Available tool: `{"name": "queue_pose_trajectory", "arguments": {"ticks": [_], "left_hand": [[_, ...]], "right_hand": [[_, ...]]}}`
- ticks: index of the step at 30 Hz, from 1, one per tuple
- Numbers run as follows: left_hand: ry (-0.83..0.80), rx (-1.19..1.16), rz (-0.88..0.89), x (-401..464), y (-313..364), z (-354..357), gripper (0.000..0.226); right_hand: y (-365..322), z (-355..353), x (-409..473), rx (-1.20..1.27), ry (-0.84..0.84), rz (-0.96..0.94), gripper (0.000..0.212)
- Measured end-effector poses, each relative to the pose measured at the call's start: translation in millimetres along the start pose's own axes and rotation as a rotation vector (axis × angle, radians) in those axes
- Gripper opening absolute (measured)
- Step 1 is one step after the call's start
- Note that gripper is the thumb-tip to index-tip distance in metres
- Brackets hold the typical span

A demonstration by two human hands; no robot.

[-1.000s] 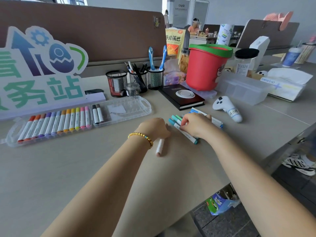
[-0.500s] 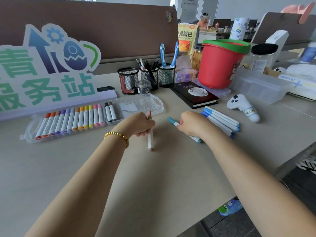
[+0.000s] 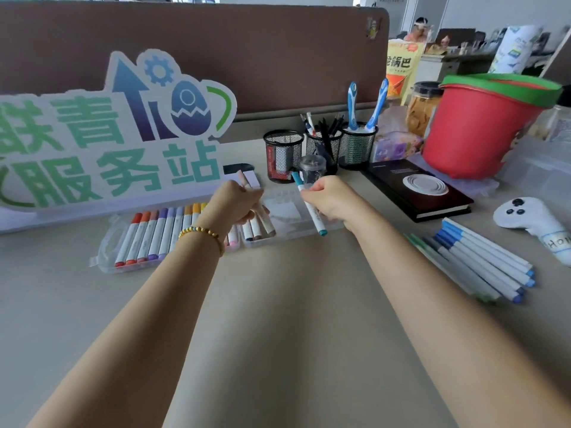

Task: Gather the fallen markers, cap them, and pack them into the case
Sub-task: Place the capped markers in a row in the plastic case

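The clear plastic marker case (image 3: 108, 248) lies open on the table, with a row of capped markers (image 3: 154, 233) filling its left part. My left hand (image 3: 234, 205) grips a beige-capped marker (image 3: 265, 220) over the middle of the case. My right hand (image 3: 330, 199) grips a teal-capped marker (image 3: 312, 211) over the case's right part, its lower end near the front rim. A bundle of blue and green markers (image 3: 482, 264) lies loose on the table to the right.
Three black mesh pen cups (image 3: 321, 149) stand behind the case. A black notebook (image 3: 423, 193), a red bucket (image 3: 482, 128) and a white controller-shaped toy (image 3: 531, 220) sit at the right. A large sign (image 3: 108, 143) stands behind the case on the left.
Both hands have lifted their markers off the table and carried them left and away, over the open case. The view has swung left with them.
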State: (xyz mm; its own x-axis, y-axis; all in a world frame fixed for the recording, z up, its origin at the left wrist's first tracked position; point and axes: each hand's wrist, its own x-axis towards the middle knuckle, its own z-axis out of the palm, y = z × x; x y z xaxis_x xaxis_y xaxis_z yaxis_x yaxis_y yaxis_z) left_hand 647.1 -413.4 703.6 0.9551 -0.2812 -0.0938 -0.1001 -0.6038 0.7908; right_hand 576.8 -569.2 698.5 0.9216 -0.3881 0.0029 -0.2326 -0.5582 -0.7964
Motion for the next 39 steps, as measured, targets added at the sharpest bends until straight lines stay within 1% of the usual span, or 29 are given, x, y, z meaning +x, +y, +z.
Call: {"name": "queue_pose_trajectory", "arguments": {"ticks": [2, 3, 6, 8, 11, 14, 17, 18, 20, 24, 28, 30, 32, 35, 37, 39], "left_hand": [[0.075, 0.107, -0.002, 12, -4, -1, 0.036], [0.081, 0.134, 0.003, 18, -7, 1, 0.038], [0.07, 0.172, 0.014, 29, -16, 10, 0.037], [0.106, 0.159, 0.011, 32, -20, 16, 0.04], [0.184, 0.199, 0.037, 35, -19, 22, 0.046], [0.235, 0.241, 0.035, 38, -18, 28, 0.043], [0.233, 0.349, 0.057, 39, -23, 33, 0.029], [0.237, 0.388, 0.078, 39, -25, 34, 0.028], [0.259, 0.467, 0.108, 37, -27, 32, 0.03], [0.285, 0.62, 0.182, 31, -27, 30, 0.03], [0.296, 0.609, 0.255, 26, -33, 28, 0.035], [0.27, 0.597, 0.294, 24, -37, 26, 0.04], [0.231, 0.643, 0.343, 22, -40, 24, 0.044], [0.094, 0.72, 0.354, 21, -41, 21, 0.047], [0.019, 0.709, 0.342, 20, -45, 22, 0.05], [0.019, 0.667, 0.362, 20, -49, 22, 0.049]], "right_hand": [[-5, 7, 13, 0.033, 0.009, 0.004, 0.014], [-7, 10, 19, 0.065, 0.012, 0.014, 0.014], [-14, 19, 31, 0.203, -0.004, 0.058, 0.012], [-18, 25, 35, 0.247, -0.015, 0.07, 0.014], [-18, 35, 38, 0.253, -0.019, 0.061, 0.021], [-14, 38, 40, 0.283, -0.009, 0.072, 0.021], [-10, 31, 42, 0.321, 0.033, 0.094, 0.013], [-9, 28, 43, 0.33, 0.046, 0.101, 0.011], [-7, 25, 44, 0.335, 0.054, 0.106, 0.011], [-6, 29, 43, 0.307, 0.016, 0.099, 0.01], [-8, 30, 42, 0.289, 0.008, 0.088, 0.011], [-9, 30, 40, 0.28, 0.007, 0.083, 0.011], [-11, 31, 38, 0.253, 0.002, 0.076, 0.013], [-12, 32, 35, 0.228, -0.01, 0.067, 0.015], [-13, 33, 34, 0.228, -0.022, 0.062, 0.017], [-12, 35, 35, 0.224, -0.023, 0.061, 0.025]]}}
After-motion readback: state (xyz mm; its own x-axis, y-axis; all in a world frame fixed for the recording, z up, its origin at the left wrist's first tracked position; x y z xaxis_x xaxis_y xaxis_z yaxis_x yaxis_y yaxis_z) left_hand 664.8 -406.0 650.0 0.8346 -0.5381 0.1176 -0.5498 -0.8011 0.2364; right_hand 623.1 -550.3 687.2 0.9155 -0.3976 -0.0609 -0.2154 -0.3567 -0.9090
